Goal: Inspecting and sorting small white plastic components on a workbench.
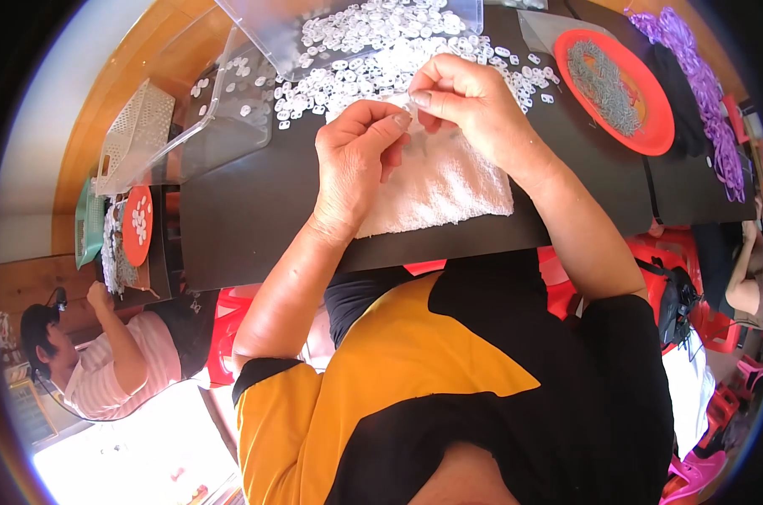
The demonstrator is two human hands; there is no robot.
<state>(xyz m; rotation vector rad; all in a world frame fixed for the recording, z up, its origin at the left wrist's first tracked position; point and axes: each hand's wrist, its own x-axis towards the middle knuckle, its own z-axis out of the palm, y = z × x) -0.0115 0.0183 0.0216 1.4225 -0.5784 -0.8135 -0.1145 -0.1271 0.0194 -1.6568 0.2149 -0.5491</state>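
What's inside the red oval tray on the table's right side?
The red oval tray holds a heap of small, thin grey pieces; whatever lies beneath that heap is covered.

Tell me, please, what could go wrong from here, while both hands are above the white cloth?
1. The left hand and right hand are close together above the white cloth; anything pinched there is too small to make out, so it might slip.
2. Loose white pieces lie along the cloth's far edge, so a sideways movement could scatter them.
3. The red tray holds many thin grey pieces; a bump might spill some.
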